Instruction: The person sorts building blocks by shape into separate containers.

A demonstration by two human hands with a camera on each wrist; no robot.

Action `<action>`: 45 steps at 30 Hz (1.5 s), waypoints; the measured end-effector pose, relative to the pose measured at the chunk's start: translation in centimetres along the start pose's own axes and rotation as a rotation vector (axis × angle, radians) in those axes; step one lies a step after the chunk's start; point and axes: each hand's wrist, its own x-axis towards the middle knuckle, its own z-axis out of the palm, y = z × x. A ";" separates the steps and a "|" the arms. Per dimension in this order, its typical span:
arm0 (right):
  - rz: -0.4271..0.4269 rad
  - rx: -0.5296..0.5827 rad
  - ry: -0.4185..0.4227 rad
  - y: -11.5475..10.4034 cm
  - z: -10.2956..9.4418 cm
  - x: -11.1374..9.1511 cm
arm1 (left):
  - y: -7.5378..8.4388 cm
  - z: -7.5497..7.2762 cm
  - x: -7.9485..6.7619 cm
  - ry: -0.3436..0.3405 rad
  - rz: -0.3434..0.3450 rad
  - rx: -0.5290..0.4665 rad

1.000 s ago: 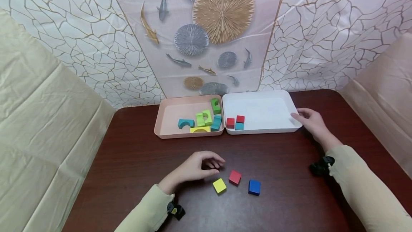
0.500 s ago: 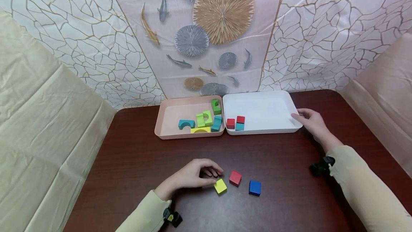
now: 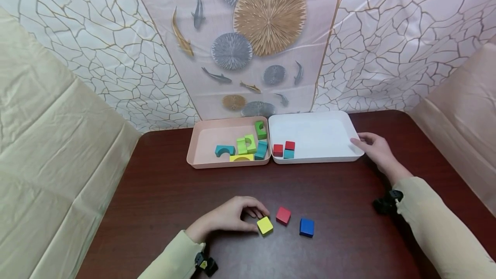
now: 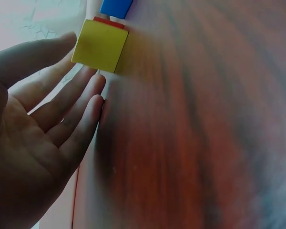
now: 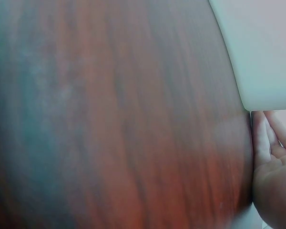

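Observation:
My left hand (image 3: 234,215) is down on the table at a yellow cube (image 3: 265,226), pinching it between thumb and fingers. In the left wrist view the thumb tip meets one edge of the yellow cube (image 4: 101,46) and the forefinger passes behind it. A red cube (image 3: 283,216) lies just right of it, with a blue cube (image 3: 307,227) further right. At the far right, my right hand (image 3: 375,150) grips the short end of a white tray (image 3: 321,134), thumb over the rim. The right wrist view shows its fingers (image 5: 262,143) against the tray's outer wall.
Two red blocks (image 3: 277,150) and a teal block (image 3: 288,154) sit in the white tray's near left corner. Beside it, a pink tray (image 3: 203,141) holds several arch and notched blocks in green, teal and yellow. A patterned cloth (image 3: 155,68) hangs behind the table.
My left hand has come down and toward me, from above the yellow cube to closing its thumb and fingers about it. The right hand stays at the white tray's end.

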 end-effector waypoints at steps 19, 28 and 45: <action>0.004 0.002 -0.002 0.2 0.0 0.1 | -0.2 0.4 0.3 0.000 0.026 0.103; 0.001 0.010 -0.002 0.2 0.0 0.2 | -0.1 0.4 0.3 -0.009 0.032 0.120; 0.006 0.009 -0.008 0.2 0.0 0.1 | -0.3 0.5 0.4 0.023 0.020 0.103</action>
